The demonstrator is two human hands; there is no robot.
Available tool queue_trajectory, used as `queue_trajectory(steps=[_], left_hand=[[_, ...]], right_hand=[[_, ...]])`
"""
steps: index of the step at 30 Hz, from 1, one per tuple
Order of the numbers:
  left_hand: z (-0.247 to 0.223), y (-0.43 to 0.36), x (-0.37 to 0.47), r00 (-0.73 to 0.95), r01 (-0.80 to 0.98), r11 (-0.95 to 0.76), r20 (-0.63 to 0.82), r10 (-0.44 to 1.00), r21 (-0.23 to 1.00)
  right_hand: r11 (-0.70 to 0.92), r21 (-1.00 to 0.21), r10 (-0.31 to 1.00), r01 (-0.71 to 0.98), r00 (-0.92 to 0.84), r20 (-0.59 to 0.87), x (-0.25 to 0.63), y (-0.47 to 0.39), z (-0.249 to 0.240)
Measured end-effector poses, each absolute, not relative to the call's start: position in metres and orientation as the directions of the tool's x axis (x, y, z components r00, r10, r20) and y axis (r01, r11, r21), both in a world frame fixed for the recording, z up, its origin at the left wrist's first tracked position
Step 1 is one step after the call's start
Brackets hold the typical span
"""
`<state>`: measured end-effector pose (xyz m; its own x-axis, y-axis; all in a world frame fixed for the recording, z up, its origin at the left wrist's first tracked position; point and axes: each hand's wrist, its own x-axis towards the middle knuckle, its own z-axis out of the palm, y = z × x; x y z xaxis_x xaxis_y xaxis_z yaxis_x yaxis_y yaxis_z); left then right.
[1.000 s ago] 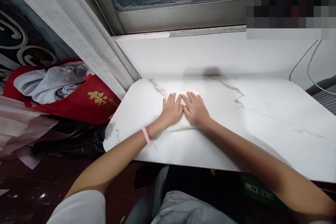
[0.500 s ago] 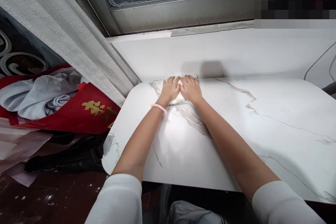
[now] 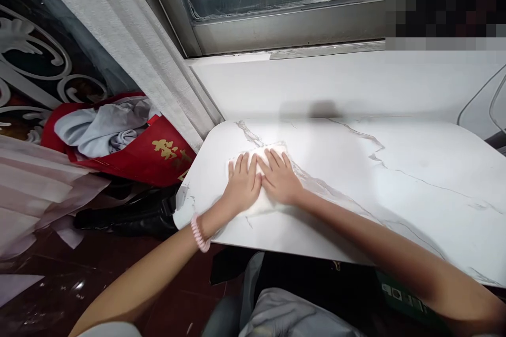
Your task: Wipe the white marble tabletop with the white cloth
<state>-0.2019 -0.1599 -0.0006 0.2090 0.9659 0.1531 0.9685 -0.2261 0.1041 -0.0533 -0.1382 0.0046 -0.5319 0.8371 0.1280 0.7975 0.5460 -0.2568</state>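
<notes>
A white cloth (image 3: 261, 205) lies on the white table (image 3: 415, 195), over to the left side, away from the wall at the back. The left hand (image 3: 242, 188) and the right hand (image 3: 281, 181) both rest on top of it, side by side, with the thumbs very close together. The grip of each hand is wide and flat: the fingers are stretched out, and they do not curl around anything. A pink band (image 3: 200, 233) is on the left wrist.

How far along is it? The cloth looks spread out and seems pressed down by both hands, so that much looks done. It covers just a small bit of the table, and lots of the top is outside it, most of all on the right. I cannot tell which bits the cloth has touched, so how much is left is hard to say
</notes>
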Motion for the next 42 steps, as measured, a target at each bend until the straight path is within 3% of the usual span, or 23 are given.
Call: queue_trajectory(steps=[7,13,18,29,37,42], left_hand=[[0.004,-0.246,-0.246,0.261,0.948,-0.277,0.119,0.958,0.157],[0.010,-0.209,-0.270,0.164,0.973,-0.145,-0.094,0.982,0.178],[0.018,-0.123,-0.275,0.076,0.981,-0.053,-0.115,0.990,0.185],[0.006,0.017,-0.304,0.101,0.985,-0.119,0.140,0.985,0.127],[0.004,0.023,-0.309,0.130,0.986,-0.143,0.136,0.982,0.091],[0.008,-0.026,-0.295,0.032,0.999,-0.036,0.131,0.991,0.025]], right_hand=[[0.521,-0.503,0.824,0.690,-0.560,0.086,-0.083,-0.222,0.014],[0.461,-0.610,0.837,0.645,-0.544,0.058,-0.112,-0.203,0.018],[0.430,-0.595,0.894,0.679,-0.413,0.174,-0.136,-0.119,0.008],[0.448,-0.457,0.889,0.768,-0.331,0.315,-0.175,0.015,-0.001],[0.454,-0.395,0.886,0.799,-0.356,0.297,-0.178,0.019,-0.001],[0.517,-0.379,0.855,0.768,-0.443,0.268,-0.171,-0.010,0.000]])
